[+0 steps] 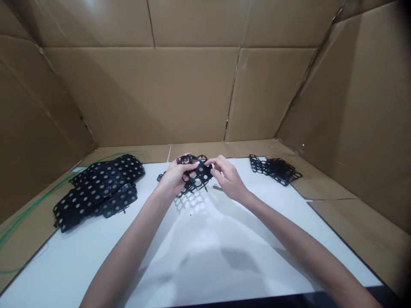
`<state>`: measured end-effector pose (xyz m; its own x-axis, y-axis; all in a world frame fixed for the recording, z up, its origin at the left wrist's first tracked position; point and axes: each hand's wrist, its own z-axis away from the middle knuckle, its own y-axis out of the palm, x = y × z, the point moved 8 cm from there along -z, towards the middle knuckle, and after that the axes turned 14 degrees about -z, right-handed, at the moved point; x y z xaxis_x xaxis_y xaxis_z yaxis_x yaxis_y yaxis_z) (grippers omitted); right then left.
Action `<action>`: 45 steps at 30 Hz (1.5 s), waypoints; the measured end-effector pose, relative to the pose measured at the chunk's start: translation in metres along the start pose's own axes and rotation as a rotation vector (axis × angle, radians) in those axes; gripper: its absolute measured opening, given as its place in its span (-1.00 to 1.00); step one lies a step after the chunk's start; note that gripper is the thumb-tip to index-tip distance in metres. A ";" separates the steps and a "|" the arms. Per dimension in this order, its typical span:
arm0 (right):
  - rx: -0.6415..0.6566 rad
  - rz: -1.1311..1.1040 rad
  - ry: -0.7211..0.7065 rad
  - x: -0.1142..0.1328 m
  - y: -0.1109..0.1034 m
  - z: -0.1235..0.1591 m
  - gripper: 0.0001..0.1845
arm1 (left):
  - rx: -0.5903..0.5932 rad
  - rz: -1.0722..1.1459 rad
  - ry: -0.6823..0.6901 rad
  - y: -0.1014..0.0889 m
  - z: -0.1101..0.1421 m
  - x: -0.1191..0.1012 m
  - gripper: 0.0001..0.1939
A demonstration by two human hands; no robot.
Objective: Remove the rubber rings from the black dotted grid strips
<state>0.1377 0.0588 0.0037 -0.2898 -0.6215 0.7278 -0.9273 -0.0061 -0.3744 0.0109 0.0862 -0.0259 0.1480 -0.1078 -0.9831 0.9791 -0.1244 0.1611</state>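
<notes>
My left hand [176, 176] is closed on a black perforated sheet [202, 172], thumb on top, just above the white table. Part of this sheet is open lattice, and part shows pale round dots. My right hand [227, 179] pinches the sheet's right edge between thumb and forefinger. A thin grey stick-like item [218, 188] lies under my right hand, partly covered by it. A small black bit [160, 176] shows left of my left hand. The fingertips hide some of the sheet.
To the left lies a pile of black dotted sheets [96, 188]. Black lattice pieces [276, 169] are heaped at the right. Green strands [35, 200] run along the left edge. Cardboard walls [192, 94] enclose the back and sides of the white table [205, 248].
</notes>
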 end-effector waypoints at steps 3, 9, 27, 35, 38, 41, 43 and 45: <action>0.060 0.157 -0.187 0.012 0.006 0.003 -0.75 | -0.015 -0.057 0.026 -0.002 -0.001 0.001 -0.59; 0.036 0.544 -0.563 0.024 0.012 0.011 -0.81 | 0.069 -0.152 -0.034 0.005 -0.005 0.015 -0.82; -0.037 0.752 -0.823 0.026 0.023 0.026 -0.85 | -0.155 -0.241 0.114 0.004 0.001 0.008 -0.67; 0.049 0.720 -0.756 0.026 0.026 0.020 -0.80 | -0.146 -0.232 0.033 -0.001 -0.005 0.018 -0.66; 0.079 0.701 -0.764 0.025 0.027 0.022 -0.75 | -0.157 -0.230 -0.012 -0.005 -0.008 0.025 -0.64; 0.100 0.659 -0.779 0.027 0.028 0.024 -0.72 | -0.142 -0.199 -0.026 -0.007 -0.010 0.027 -0.64; 0.080 0.605 -0.776 0.030 0.025 0.025 -0.73 | -0.151 -0.169 -0.024 -0.009 -0.011 0.025 -0.64; 0.030 0.516 -0.719 0.032 0.019 0.023 -0.79 | -0.181 -0.126 -0.021 -0.011 -0.010 0.022 -0.65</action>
<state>0.1166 0.0207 0.0063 -0.4416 -0.8945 -0.0692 -0.7128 0.3967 -0.5784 0.0045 0.0952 -0.0499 0.0214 -0.1234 -0.9921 0.9990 0.0406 0.0165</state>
